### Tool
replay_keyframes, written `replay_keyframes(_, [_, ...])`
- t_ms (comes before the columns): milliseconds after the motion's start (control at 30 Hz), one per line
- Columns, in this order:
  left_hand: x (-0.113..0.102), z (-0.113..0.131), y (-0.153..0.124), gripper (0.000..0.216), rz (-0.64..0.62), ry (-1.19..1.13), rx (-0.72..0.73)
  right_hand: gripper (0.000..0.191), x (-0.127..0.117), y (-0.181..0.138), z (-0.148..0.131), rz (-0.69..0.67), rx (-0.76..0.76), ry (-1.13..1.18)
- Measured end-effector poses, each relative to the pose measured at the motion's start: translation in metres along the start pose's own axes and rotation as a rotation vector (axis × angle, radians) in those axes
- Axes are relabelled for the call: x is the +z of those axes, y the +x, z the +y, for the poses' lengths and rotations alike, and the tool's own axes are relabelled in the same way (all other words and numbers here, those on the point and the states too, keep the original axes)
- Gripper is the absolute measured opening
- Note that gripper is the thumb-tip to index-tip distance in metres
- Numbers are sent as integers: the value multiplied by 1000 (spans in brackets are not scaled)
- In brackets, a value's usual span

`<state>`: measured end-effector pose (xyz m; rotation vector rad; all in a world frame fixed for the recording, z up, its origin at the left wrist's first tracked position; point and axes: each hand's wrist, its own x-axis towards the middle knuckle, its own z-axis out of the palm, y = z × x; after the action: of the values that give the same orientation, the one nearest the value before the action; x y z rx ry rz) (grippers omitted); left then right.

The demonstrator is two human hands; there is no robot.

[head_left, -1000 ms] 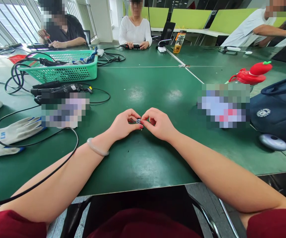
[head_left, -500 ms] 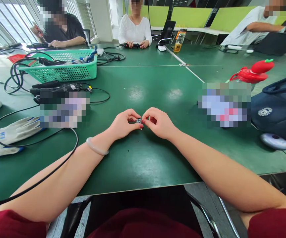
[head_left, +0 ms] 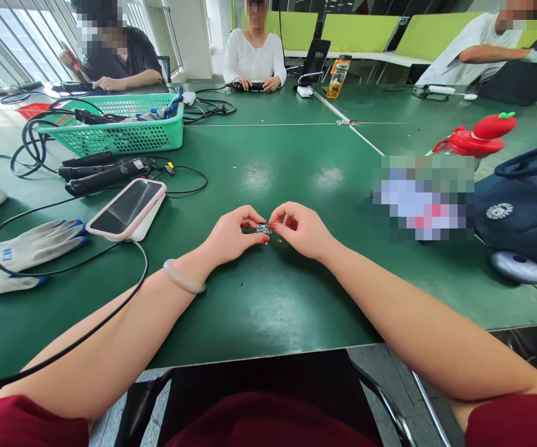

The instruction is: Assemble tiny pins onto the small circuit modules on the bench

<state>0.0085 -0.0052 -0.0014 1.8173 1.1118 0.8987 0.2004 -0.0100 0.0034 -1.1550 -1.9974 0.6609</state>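
Observation:
My left hand (head_left: 235,231) pinches a small flat piece with a black-and-white pattern (head_left: 263,228) between thumb and fingers, over the green table (head_left: 277,310). My right hand (head_left: 300,228) is closed in a pinch at the right edge of that piece. What sits between its fingertips, if anything, is too small to make out. A tiny reddish speck (head_left: 280,241) shows just under the right fingertips.
On the left are a phone (head_left: 127,208), a white glove (head_left: 40,248), black cables and a green basket (head_left: 123,133). To the right lie a dark blue bag (head_left: 524,198) and a computer mouse (head_left: 518,267). Several people sit around the table.
My right fingertips have shifted slightly right, and more of the patterned piece shows between the hands. The reddish speck now shows below them. My left hand keeps its pinch.

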Motion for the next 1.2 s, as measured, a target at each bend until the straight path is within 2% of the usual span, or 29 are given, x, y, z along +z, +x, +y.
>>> replay_keyframes(67, [0, -2, 1, 30, 23, 22, -35, 4, -6, 1, 4, -72, 22, -103])
replay_keyframes(167, [-1, -4, 2, 31, 64, 72, -78, 8, -13, 0, 9, -254, 63, -264])
replay_keyframes(267, [-1, -6, 3, 31, 61, 77, -110, 6, -15, -1, 9, -316, 116, -348])
replay_keyframes(500, [0, -5, 1, 31, 26, 131, -111, 13, -6, 0, 4, -287, 86, -424])
replay_keyframes(700, [0, -1, 0, 35, 24, 169, -97, 13, 4, -3, -1, -27, -92, -242])
replay_keyframes(800, [0, 2, 0, 36, 13, 145, -69, 14, 7, -4, -3, 35, -171, -155])
replay_keyframes(967, [0, 5, 0, 37, -8, 71, -46, 13, 9, -4, -4, 48, -218, -80])
replay_keyframes(1200, [0, 7, 0, 33, -20, 1, -18, 10, 4, -6, -9, -5, -121, -61])
